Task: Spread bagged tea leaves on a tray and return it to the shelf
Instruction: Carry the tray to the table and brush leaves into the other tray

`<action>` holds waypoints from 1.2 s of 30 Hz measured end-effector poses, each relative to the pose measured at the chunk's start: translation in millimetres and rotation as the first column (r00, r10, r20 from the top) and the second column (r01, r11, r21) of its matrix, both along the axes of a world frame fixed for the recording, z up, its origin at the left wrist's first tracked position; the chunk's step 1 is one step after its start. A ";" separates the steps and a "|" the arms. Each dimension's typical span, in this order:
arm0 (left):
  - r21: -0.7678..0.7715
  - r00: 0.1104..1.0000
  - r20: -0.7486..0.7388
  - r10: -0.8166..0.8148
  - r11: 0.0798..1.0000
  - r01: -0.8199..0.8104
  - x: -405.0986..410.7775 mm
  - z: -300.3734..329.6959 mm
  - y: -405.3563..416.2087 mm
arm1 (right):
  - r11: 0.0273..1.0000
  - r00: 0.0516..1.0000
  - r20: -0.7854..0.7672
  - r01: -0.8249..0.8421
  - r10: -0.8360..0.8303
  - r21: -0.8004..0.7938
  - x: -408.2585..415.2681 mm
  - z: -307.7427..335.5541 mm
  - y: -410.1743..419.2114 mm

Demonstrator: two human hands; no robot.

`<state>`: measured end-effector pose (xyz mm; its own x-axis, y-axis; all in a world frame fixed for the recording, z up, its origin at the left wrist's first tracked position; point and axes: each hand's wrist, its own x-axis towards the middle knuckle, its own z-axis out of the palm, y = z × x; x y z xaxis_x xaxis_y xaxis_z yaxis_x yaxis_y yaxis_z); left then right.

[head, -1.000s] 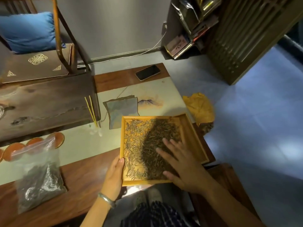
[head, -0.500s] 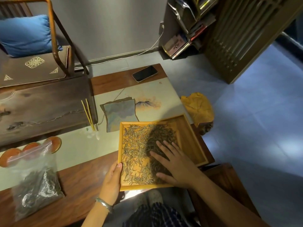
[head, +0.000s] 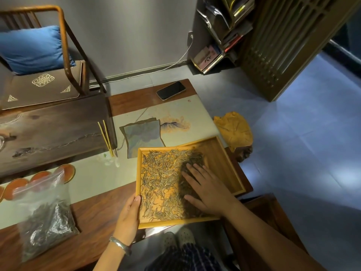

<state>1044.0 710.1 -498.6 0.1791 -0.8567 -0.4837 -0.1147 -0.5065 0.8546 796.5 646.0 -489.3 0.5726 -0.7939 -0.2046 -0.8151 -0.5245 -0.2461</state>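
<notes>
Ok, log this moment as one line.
phase: spreading | left hand: holds tray edge | right hand: flat on tea leaves | bag: on table

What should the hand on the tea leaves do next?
Probably sweep the right hand toward the tray's bare right side. The tea leaves cover only the left part, thickest under that flat hand, while the left hand holds the near left edge.
</notes>
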 end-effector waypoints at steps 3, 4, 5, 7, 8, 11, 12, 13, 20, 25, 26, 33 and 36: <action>0.002 1.000 -0.004 0.007 1.000 -0.007 4.1 0.8 3.3 | 1.000 1.000 -0.019 0.021 -0.022 -0.009 -2.4 -2.0 -3.7; 0.004 1.000 0.000 0.005 1.000 -0.005 5.0 1.1 3.9 | 1.000 0.999 -0.025 0.026 -0.026 -0.010 -3.0 -2.7 -4.5; 0.002 1.000 0.008 0.000 1.000 0.000 5.6 1.7 4.3 | 0.999 0.999 -0.026 0.033 -0.033 -0.010 -3.7 -3.3 -5.2; -0.009 1.000 0.022 -0.007 1.000 0.007 6.9 2.1 4.4 | 0.998 0.998 -0.017 0.055 -0.055 -0.005 -4.5 -3.4 -6.3; -0.013 1.000 0.024 -0.007 1.000 0.008 8.1 1.3 4.2 | 0.998 0.998 -0.012 0.065 -0.065 0.002 -4.4 -3.0 -6.4; -0.007 1.000 0.007 -0.015 1.000 0.015 9.9 -1.4 1.5 | 0.997 0.996 0.025 0.081 -0.081 0.009 -3.6 -1.3 -5.2; -0.008 1.000 0.001 -0.014 1.000 0.014 9.9 -2.3 0.3 | 0.997 0.996 0.039 0.076 -0.076 0.001 -3.1 -0.3 -4.2; -0.009 1.000 0.002 -0.014 1.000 0.014 9.5 -3.5 -0.8 | 0.998 0.997 0.050 0.059 -0.058 -0.006 -2.7 0.8 -2.7; -0.014 0.998 0.048 0.027 1.000 -0.027 -4.1 -2.3 3.6 | 0.989 0.990 0.026 -0.136 0.138 -0.055 -2.3 0.0 -2.3; -0.024 0.994 0.084 0.065 0.998 -0.063 -21.7 2.1 10.5 | 0.974 0.980 -0.032 -0.199 0.196 -0.106 -15.8 -1.1 -21.5; -0.026 0.993 0.087 0.079 0.997 -0.077 -25.8 4.1 13.2 | 0.973 0.979 -0.030 -0.205 0.203 -0.105 -18.3 -1.4 -24.1; -0.020 0.983 0.097 0.156 0.988 -0.155 -49.2 2.6 30.5 | 0.975 0.973 0.084 -0.210 0.216 -0.072 -35.8 -5.5 -35.8; -0.002 0.979 0.080 0.187 0.982 -0.187 -57.2 -2.4 37.7 | 0.973 0.972 0.076 -0.219 0.224 -0.069 -45.6 -10.5 -38.5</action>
